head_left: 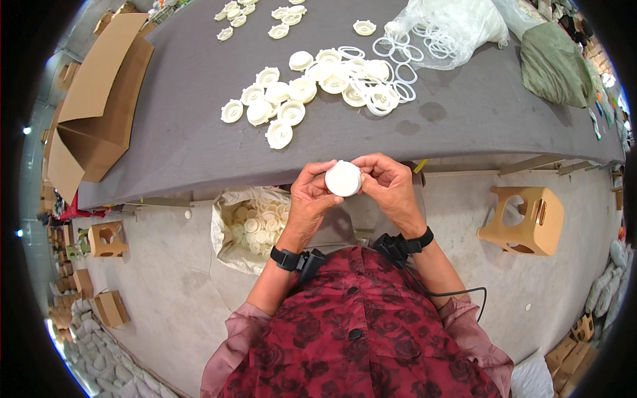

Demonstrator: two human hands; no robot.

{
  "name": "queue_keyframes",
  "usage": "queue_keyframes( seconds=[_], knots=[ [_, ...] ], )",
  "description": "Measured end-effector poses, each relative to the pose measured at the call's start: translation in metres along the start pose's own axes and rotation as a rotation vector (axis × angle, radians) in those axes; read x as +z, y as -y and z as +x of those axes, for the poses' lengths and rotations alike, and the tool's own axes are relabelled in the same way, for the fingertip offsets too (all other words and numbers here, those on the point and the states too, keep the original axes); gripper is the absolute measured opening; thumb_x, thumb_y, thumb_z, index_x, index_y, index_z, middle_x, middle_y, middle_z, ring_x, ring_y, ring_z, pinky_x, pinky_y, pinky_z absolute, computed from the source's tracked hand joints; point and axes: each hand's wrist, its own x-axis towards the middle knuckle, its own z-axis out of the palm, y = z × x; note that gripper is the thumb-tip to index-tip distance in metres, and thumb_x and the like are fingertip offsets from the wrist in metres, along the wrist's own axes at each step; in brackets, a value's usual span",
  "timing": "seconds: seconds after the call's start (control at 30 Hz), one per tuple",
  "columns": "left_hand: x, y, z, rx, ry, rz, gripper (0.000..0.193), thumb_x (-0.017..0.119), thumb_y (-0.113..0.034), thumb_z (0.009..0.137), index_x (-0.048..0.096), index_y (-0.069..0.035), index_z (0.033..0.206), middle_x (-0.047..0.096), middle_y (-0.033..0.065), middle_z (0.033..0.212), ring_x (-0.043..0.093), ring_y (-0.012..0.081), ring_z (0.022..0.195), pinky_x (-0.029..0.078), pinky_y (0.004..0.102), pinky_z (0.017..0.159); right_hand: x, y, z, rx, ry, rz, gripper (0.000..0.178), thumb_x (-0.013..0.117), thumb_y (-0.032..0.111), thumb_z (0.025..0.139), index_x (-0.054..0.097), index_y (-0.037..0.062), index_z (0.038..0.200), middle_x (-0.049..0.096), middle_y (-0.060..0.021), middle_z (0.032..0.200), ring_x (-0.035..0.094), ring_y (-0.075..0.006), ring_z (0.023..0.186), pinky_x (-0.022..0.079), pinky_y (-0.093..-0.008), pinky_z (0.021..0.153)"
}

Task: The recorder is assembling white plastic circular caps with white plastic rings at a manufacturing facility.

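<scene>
Between my two hands, just in front of the table's near edge, is a round white plastic cap [344, 178] with its flat face up. My left hand [312, 191] grips its left side between thumb and fingers. On the right side, the fingertips of my right hand [388, 182] pinch its rim. Beyond my hands a loose heap of similar cream-white caps [290, 113] lies on the grey-covered table [179, 132]. Thin white sealing rings [403, 73] overlap the right end of that heap and spill from a clear plastic bag [458, 30].
A white sack [222, 232] of pale discs stands on the floor left of my legs. An open cardboard box [106, 99] stands by the table's left end. Tan stools [524, 221] are on the floor to both sides. A green cloth [554, 65] lies at the table's right.
</scene>
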Motion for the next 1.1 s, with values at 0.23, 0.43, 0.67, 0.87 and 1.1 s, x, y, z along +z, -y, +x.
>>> queue_keyframes(
  seconds=[0.23,0.43,0.67,0.87,1.1],
  knots=[
    [0.002,0.0,0.001,0.031,-0.035,0.012,0.068,0.077,0.008,0.077,0.048,-0.005,0.136,0.068,0.0145,0.121,0.065,0.0217,0.113,0.052,0.0358,0.099,0.004,0.0,-0.004,-0.084,-0.002,-0.012,0.032,0.063,-0.004,0.09,0.064,-0.0028,0.122,0.069,-0.0034,0.095,0.064,-0.0078,0.084,0.054,-0.0225,0.075],
    [0.004,-0.003,-0.001,0.018,-0.013,0.007,0.063,0.075,0.008,0.078,0.05,-0.003,0.135,0.068,0.0138,0.12,0.065,0.0193,0.112,0.052,0.0335,0.098,0.004,0.0,-0.006,-0.046,0.004,0.018,0.028,0.063,-0.003,0.09,0.065,-0.0034,0.118,0.07,-0.0042,0.093,0.064,-0.0075,0.084,0.054,-0.0227,0.074],
    [-0.008,-0.004,-0.005,0.009,0.026,-0.053,0.037,0.071,0.001,0.086,0.062,0.001,0.122,0.068,0.0099,0.116,0.064,0.0153,0.107,0.05,0.0317,0.098,0.0,0.001,-0.008,-0.056,-0.003,-0.036,0.016,0.065,0.001,0.092,0.068,-0.0024,0.107,0.07,-0.0034,0.092,0.064,-0.0066,0.082,0.053,-0.022,0.072],
    [-0.003,-0.014,-0.007,-0.025,-0.014,0.009,0.034,0.073,-0.007,0.087,0.065,0.002,0.118,0.069,0.0064,0.106,0.063,0.0123,0.097,0.049,0.028,0.091,-0.004,0.008,-0.011,0.0,0.05,-0.14,0.008,0.066,0.004,0.091,0.068,-0.0002,0.098,0.067,0.0005,0.089,0.061,-0.0049,0.08,0.051,-0.0218,0.071],
    [-0.004,-0.024,-0.006,-0.101,0.021,0.043,0.025,0.076,-0.011,0.085,0.065,0.001,0.103,0.067,0.0057,0.097,0.063,0.0129,0.093,0.048,0.0268,0.087,-0.003,0.012,-0.01,-0.049,0.127,-0.202,0.008,0.068,0.007,0.089,0.068,-0.0004,0.093,0.065,0.0003,0.085,0.058,-0.0064,0.079,0.048,-0.0235,0.072]
  ],
)
